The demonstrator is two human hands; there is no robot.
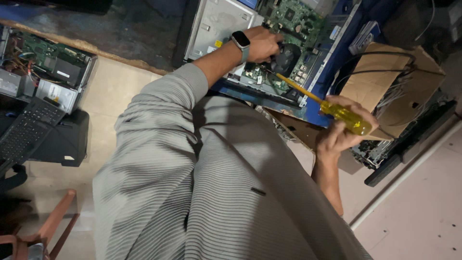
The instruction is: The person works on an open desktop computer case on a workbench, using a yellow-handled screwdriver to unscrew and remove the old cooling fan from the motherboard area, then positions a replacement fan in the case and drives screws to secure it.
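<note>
A yellow-handled screwdriver slants across the upper right of the frame, its shaft running up and left to a tip that meets a black cooling fan on a green circuit board. The right hand, right of centre, is curled around the translucent yellow handle, fingers wrapped under it. The left hand, near the top centre, is closed over the left edge of the fan, fingers bent down onto it; a watch with a grey strap sits on that wrist. The board lies inside an opened computer case with pale metal panels, resting on a blue surface. To the right of the case, a brown cardboard box holds black cables. A grey striped shirt fills the middle and lower frame. At the upper left, a second opened computer shows its wiring, with a black keyboard leaning just below it. A reddish chair frame shows at the lower left, over a pale tiled floor.
</note>
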